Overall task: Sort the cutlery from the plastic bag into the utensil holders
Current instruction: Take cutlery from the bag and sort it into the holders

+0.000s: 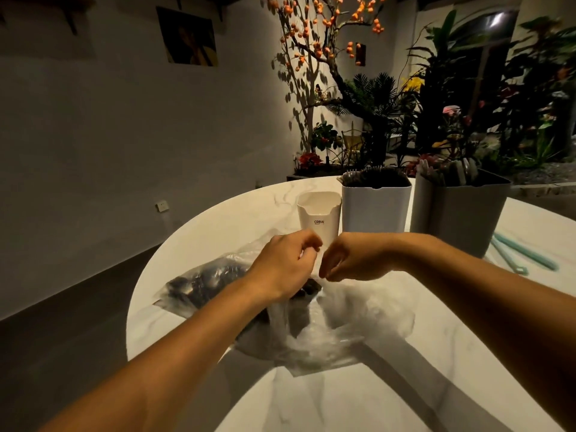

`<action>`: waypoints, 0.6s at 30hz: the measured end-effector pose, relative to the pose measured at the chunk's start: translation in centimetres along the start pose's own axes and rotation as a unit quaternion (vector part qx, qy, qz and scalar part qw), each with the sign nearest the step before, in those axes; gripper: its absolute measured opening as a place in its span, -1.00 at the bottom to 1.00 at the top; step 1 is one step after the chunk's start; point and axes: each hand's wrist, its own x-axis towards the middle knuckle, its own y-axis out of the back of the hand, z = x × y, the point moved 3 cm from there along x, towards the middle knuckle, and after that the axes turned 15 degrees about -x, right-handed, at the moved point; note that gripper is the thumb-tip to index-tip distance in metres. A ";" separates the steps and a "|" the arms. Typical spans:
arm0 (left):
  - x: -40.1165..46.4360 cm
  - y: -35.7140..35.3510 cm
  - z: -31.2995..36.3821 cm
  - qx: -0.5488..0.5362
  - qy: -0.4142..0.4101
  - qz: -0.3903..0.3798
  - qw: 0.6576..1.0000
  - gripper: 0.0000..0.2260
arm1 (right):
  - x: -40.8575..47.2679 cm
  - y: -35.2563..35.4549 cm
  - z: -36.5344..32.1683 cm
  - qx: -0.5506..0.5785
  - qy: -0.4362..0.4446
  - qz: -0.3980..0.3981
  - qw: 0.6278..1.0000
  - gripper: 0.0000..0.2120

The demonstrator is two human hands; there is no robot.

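A clear plastic bag (358,316) lies crumpled on the round white table (467,353), with dark cutlery (205,282) showing through its left part. My left hand (283,263) and my right hand (352,257) meet above the bag, each pinching the thin plastic at its upper edge. Behind the hands stand three utensil holders: a small white one (319,213) that looks empty, a taller white one (375,204) with dark utensil tips at its rim, and a grey one (458,210) holding pale utensils.
Two pale green stick-like items (523,252) lie on the table to the right of the grey holder. Plants and a tree with orange fruit (327,42) stand behind the table. A dark floor lies to the left, past the table's edge.
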 end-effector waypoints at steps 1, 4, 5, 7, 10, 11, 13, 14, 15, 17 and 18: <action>0.0 -0.1 -0.4 0.026 0.010 -0.015 1.000 -0.73 | 0.1 -0.4 0.0 -0.041 -0.001 0.023 0.999 -0.68; -0.3 -0.1 -1.8 0.153 0.013 -0.052 0.987 -0.68 | 0.6 -2.1 0.5 -0.130 -0.018 0.075 0.989 -0.60; -0.4 -0.1 -2.2 0.208 0.002 -0.068 0.976 -0.68 | 0.8 -2.6 0.5 -0.162 -0.023 0.101 0.981 -0.59; -0.8 -0.1 -3.1 0.267 -0.004 -0.094 0.959 -0.65 | 1.1 -3.3 0.2 -0.180 -0.015 0.177 0.967 -0.64; -0.9 -0.2 -4.0 0.291 0.012 -0.113 0.950 -0.52 | 1.5 -4.0 -0.6 -0.116 0.004 0.246 0.962 -0.65; -0.8 -0.2 -4.1 0.302 0.014 -0.116 0.946 -0.48 | 1.9 -4.5 -0.9 -0.116 0.002 0.239 0.964 -0.58; -0.7 -0.5 -3.8 0.297 0.002 -0.098 0.950 -0.49 | 2.7 -5.5 -1.1 -0.151 -0.014 0.211 0.966 -0.41; -0.7 -0.6 -3.4 0.281 -0.021 -0.063 0.957 -0.54 | 3.0 -6.0 -1.0 -0.164 -0.020 0.202 0.965 -0.38; -0.7 -0.6 -2.9 0.263 -0.057 -0.013 0.963 -0.61 | 3.3 -6.3 -0.9 -0.166 -0.020 0.204 0.965 -0.41; -0.7 -0.9 -1.9 0.214 -0.106 0.071 0.968 -0.75 | 3.2 -6.5 -0.6 -0.150 -0.010 0.234 0.961 -0.55; -0.5 -1.1 -1.7 0.176 -0.099 0.081 0.976 -0.78 | 3.1 -6.5 -0.4 -0.146 -0.001 0.258 0.955 -0.62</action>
